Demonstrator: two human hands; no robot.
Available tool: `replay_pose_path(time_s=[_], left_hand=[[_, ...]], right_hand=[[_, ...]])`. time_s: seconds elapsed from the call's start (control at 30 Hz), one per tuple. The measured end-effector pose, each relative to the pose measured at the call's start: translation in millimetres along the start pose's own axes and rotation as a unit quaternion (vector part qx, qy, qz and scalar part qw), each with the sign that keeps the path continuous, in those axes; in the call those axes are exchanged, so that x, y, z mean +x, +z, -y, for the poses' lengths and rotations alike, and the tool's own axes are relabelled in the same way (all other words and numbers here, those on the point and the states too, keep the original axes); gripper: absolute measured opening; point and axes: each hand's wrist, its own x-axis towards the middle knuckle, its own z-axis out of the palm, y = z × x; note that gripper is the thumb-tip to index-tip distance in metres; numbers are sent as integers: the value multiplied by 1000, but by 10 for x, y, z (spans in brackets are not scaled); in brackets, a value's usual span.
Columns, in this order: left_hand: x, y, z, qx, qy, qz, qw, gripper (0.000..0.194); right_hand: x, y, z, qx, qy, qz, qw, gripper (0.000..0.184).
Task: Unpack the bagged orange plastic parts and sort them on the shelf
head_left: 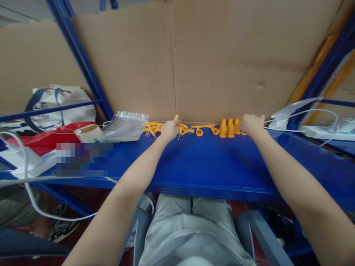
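Observation:
My left hand [170,130] is at the back of the blue table, its fingers curled round a yellow plastic piece [176,117] whose tip sticks out above. Branched yellow plastic parts [152,128] lie on both sides of that hand, with small metal springs [148,134] beside them. Further right are yellow parts with round cup ends [199,132]. Several yellow cone-shaped parts [230,128] stand upright in a row. Just right of them my right hand [253,124] is closed; a bit of yellow [243,133] shows beneath its fingers, but what it grips is hidden.
A cardboard sheet [210,62] walls off the back of the blue table [202,162]. To the left lie a clear plastic bag [126,125], a red bag [52,138] and a tape roll [88,132]. White cables [334,114] and a power strip [321,132] are at the right.

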Motion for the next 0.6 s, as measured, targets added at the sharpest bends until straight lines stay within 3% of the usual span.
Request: replay_pose_path(time_s=[0.27,0.6], left_hand=[[13,32,21,-19,21,-6,1000,42],[73,296,135,-17,122,-3,992,46]], right_hand=[[77,192,-139,35,41,145,988,47],[105,320,-169,54,50,143,987,46]])
